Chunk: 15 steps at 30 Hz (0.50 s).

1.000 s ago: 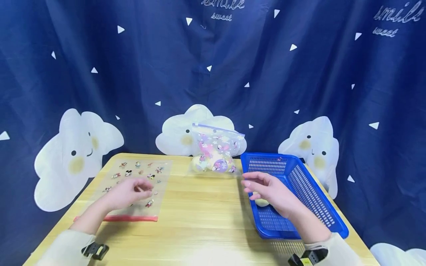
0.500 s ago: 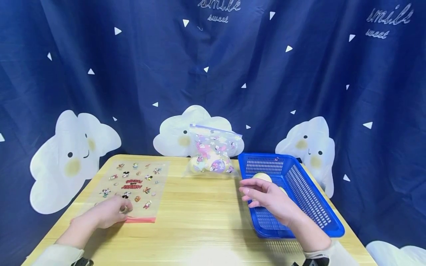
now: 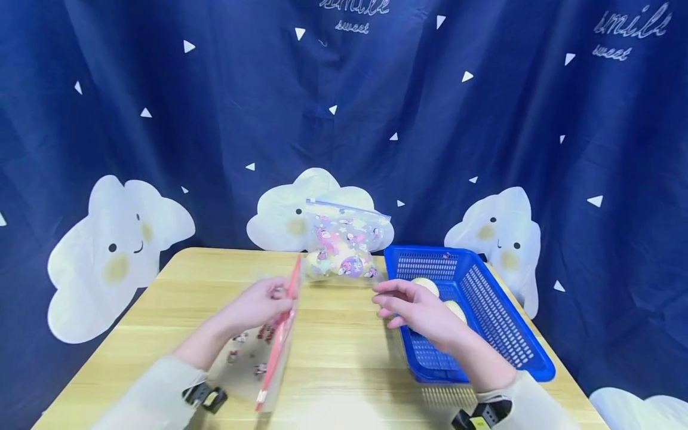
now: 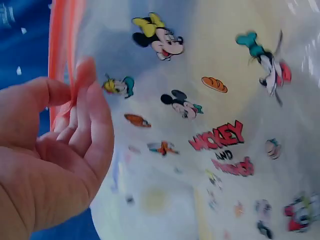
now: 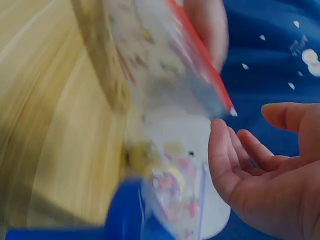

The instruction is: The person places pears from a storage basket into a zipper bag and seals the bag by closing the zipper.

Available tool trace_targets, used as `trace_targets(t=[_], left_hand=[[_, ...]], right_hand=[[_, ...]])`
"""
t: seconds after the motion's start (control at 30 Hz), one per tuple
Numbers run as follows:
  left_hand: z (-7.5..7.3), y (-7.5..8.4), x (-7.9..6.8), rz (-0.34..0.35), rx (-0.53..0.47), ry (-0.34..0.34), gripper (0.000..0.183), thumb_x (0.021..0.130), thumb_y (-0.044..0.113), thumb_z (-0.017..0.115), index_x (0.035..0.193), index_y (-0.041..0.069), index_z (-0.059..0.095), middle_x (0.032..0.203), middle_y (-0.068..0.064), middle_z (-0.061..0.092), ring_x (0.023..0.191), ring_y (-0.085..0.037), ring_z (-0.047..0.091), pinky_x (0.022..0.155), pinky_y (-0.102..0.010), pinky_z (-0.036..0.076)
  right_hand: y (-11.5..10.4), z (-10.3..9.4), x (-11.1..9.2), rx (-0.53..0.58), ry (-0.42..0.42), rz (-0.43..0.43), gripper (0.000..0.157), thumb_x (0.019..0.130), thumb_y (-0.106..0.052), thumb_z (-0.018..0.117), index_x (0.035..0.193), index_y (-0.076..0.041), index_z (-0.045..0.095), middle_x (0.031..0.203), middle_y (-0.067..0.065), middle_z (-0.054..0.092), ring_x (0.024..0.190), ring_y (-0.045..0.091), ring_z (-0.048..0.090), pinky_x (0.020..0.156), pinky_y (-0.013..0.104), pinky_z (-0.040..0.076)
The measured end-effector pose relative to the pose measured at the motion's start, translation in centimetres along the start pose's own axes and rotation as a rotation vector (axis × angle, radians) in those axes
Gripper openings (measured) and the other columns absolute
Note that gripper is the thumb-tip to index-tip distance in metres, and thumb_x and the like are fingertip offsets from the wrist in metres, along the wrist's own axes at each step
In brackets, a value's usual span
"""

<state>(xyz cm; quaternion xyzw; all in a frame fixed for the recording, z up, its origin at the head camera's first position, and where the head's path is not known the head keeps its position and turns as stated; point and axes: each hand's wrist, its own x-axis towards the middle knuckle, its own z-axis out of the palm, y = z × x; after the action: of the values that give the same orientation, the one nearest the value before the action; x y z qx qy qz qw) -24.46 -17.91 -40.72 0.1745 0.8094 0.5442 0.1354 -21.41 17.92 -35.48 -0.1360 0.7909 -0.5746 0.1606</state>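
My left hand pinches a clear zip bag by its red zip edge. Cartoon mice, a bread loaf and red lettering are printed on the bag, which hangs up off the table with its zip edge toward the right. In the left wrist view the thumb and fingers close on the red strip. My right hand hovers over the near left part of a blue basket, fingers loosely bent around nothing. Two pale round things lie inside the basket, partly behind that hand.
A second zip bag, clear with a purple zip and pink prints, stands filled at the back of the wooden table. Behind the table hangs a dark blue curtain with white clouds.
My left hand reached the near zip edge of the flat bag, gripped it, and lifted it up and to the right. My right hand has shifted slightly left.
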Motion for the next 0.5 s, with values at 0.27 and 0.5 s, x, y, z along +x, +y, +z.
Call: trace_targets(t=[0.27, 0.5], left_hand=[[4.7, 6.7, 5.3, -0.045, 0.002, 0.118, 0.008, 0.102, 0.008, 0.070, 0.099, 0.003, 0.064, 0.084, -0.006, 0.069, 0.070, -0.015, 0.071, 0.066, -0.030, 0.065], [6.0, 9.2, 6.7, -0.096, 0.073, 0.232, 0.031, 0.110, 0.013, 0.057, 0.136, -0.003, 0.052, 0.101, -0.012, 0.059, 0.077, -0.018, 0.055, 0.066, -0.029, 0.048]], right_hand=[[-0.9, 4.4, 2.9, -0.057, -0.068, 0.053, 0.045, 0.111, -0.023, 0.062, 0.147, 0.002, 0.057, 0.126, 0.018, 0.075, 0.101, 0.026, 0.079, 0.078, 0.042, 0.069], [-1.2, 5.2, 4.9, -0.175, 0.211, 0.077, 0.016, 0.101, -0.010, 0.066, 0.114, -0.001, 0.070, 0.086, 0.008, 0.073, 0.065, 0.016, 0.071, 0.059, 0.034, 0.065]])
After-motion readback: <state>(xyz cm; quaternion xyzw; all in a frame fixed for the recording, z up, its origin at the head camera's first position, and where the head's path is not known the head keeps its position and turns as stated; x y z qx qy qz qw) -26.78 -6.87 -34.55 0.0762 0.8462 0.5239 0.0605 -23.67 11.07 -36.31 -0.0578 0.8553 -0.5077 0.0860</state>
